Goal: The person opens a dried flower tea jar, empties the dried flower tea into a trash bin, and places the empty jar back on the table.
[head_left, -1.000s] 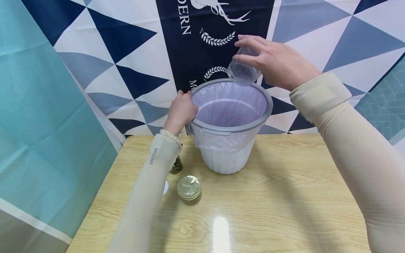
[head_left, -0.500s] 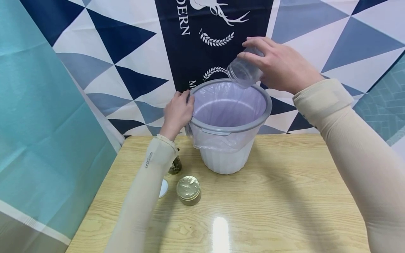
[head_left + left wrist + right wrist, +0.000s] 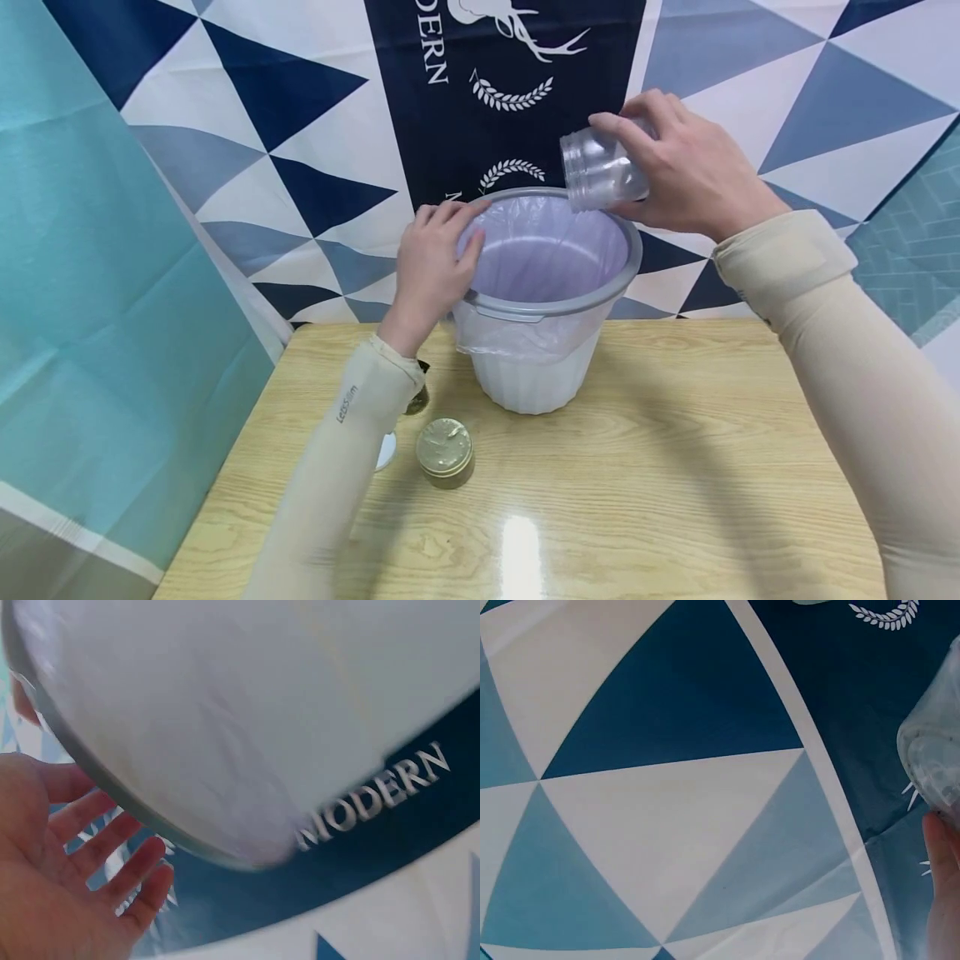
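Note:
My right hand (image 3: 697,171) grips a clear plastic jar (image 3: 600,171), tilted almost onto its side above the bin's back right rim. Its mouth faces left, and I can see no contents in it. Part of that jar (image 3: 934,750) shows at the right edge of the right wrist view. A white bin (image 3: 534,383) with a grey rim and a thin see-through liner stands at the table's back. At the bin's left rim is my left hand (image 3: 435,262), its fingers loosely spread. In the left wrist view the fingers (image 3: 142,862) lie along the rim's outer side; contact is unclear.
A jar with a gold top (image 3: 446,450) stands on the wooden table (image 3: 637,500) in front of the bin. Partly behind my left forearm are a white disc (image 3: 386,451) and a small dark container (image 3: 418,400). A patterned curtain (image 3: 315,108) hangs behind the table.
My right hand has drawn back slightly rightward, and the jar has turned from mouth-down to nearly level. My left hand has loosened from the rim, its fingers spreading over the bin's edge.

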Demonstrator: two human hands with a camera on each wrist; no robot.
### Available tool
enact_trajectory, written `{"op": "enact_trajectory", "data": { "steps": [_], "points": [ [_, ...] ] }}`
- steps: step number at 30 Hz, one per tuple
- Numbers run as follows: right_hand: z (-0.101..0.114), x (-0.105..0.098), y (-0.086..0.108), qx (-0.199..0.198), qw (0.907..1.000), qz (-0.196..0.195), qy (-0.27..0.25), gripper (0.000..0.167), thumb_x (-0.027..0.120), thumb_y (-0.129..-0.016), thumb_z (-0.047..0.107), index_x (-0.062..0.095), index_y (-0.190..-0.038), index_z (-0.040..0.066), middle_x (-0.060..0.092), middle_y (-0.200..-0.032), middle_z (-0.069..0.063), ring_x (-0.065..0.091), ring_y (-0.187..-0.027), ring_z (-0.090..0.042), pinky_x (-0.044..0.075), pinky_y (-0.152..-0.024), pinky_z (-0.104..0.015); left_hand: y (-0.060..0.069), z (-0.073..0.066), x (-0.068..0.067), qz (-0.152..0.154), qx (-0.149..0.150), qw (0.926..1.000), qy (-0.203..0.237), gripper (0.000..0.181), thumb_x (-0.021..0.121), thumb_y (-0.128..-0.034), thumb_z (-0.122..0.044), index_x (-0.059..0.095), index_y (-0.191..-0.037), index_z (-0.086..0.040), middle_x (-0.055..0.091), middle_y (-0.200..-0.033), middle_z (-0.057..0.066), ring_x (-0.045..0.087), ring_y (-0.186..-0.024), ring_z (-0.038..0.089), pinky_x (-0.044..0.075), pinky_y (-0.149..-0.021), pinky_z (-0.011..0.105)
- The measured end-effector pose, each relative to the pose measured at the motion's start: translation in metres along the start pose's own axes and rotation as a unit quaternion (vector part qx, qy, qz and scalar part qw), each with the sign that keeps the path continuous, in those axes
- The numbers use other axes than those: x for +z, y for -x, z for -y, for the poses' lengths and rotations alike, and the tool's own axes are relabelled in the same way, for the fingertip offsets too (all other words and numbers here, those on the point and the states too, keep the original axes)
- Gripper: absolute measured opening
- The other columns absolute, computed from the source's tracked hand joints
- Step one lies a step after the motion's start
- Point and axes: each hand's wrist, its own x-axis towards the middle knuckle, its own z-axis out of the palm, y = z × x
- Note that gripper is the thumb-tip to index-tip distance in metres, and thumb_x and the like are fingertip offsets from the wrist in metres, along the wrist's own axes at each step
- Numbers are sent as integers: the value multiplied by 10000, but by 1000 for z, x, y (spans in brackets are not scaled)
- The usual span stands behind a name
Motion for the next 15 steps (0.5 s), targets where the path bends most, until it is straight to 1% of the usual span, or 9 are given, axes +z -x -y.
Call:
{"op": "enact_trajectory", "data": {
  "steps": [3, 6, 8, 10, 13, 15],
  "points": [
    [-1, 0, 6, 88, 9998, -177, -20, 1073, 952, -665, 246, 393, -1581, 216, 511, -1301, -291, 560, -1070, -459, 550, -860, -666, 6, -17, 0, -62, 606, 9981, 54, 382, 596, -1030, -235, 660, -1401, -178, 678, -1361, 34, 573, -1234, 287, 473, -1038, 440],
    [1, 1, 11, 222, 9989, -378, -193, 1090, 958, -668, 297, 382, -1592, 243, 514, -1279, -297, 583, -1033, -456, 560, -825, -660, 13, -34, 0, -76, 1035, 9945, 147, 388, 602, -1030, -238, 655, -1407, -168, 675, -1372, 20, 572, -1265, 265, 439, -1108, 414],
    [2, 2, 14, 344, 9975, -481, -391, 1082, 958, -673, 319, 387, -1588, 242, 512, -1278, -298, 598, -1030, -457, 566, -808, -665, 18, -43, 0, -31, 1218, 9923, 212, 399, 597, -1034, -254, 643, -1418, -157, 669, -1380, 21, 571, -1277, 255, 424, -1135, 400],
    [6, 2, 18, 519, 9953, -534, -612, 1082, 956, -681, 327, 375, -1589, 238, 501, -1284, -299, 603, -1033, -465, 568, -802, -676, 22, -51, 0, 62, 1340, 9906, 252, 421, 593, -1037, -265, 619, -1438, -139, 659, -1395, 31, 565, -1302, 252, 419, -1148, 394],
    [11, 1, 25, 799, 9892, -659, -1040, 1090, 959, -679, 302, 360, -1586, 215, 494, -1288, -292, 604, -1028, -463, 559, -806, -692, 27, -59, 0, 218, 1446, 9888, 305, 464, 594, -1037, -280, 577, -1469, -110, 643, -1421, 42, 557, -1328, 245, 433, -1140, 397],
    [15, -1, 29, 910, 9838, -781, -1331, 1095, 959, -678, 277, 351, -1586, 201, 498, -1309, -281, 596, -1052, -448, 554, -829, -686, 29, -63, 0, 286, 1480, 9878, 385, 492, 603, -1034, -282, 552, -1486, -94, 633, -1435, 48, 548, -1347, 241, 428, -1149, 403]
  ]
}}
